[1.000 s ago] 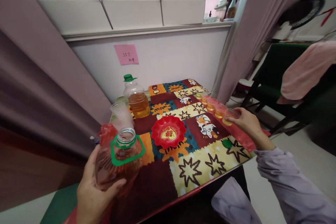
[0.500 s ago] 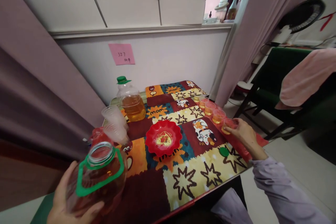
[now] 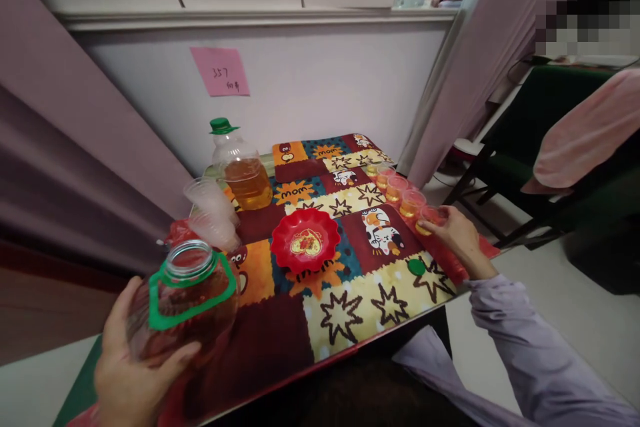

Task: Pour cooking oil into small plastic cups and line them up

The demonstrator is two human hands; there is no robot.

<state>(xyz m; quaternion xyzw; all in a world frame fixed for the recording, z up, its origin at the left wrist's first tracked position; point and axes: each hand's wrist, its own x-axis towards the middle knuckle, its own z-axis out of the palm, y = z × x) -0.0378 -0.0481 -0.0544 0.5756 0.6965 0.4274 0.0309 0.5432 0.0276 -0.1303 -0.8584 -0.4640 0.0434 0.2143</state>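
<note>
My left hand [image 3: 137, 360] is wrapped round a big clear jug [image 3: 185, 320] of amber liquid at the table's front left; its green handle ring circles the uncapped neck. At the right, my right hand [image 3: 457, 237] pinches the rim of the nearest plastic cup [image 3: 429, 220], which has some yellow liquid in it and stands at the end of a row. Several similar cups [image 3: 413, 203] run back from it along the red strip. A green cap [image 3: 416, 267] lies flat on the mat, in front of this hand.
A red scalloped plate [image 3: 305, 243] is mid-table on the patterned mat [image 3: 345, 313]. Behind the held jug are stacked clear cups [image 3: 213, 217] and a second jug [image 3: 245, 177] with a green cap on. To the right stands a dark green chair [image 3: 555, 120] with a pink cloth [image 3: 590, 133].
My view has tilted down a little, so everything sits higher in the picture. Both hands keep their holds on the jug and the nearest cup.
</note>
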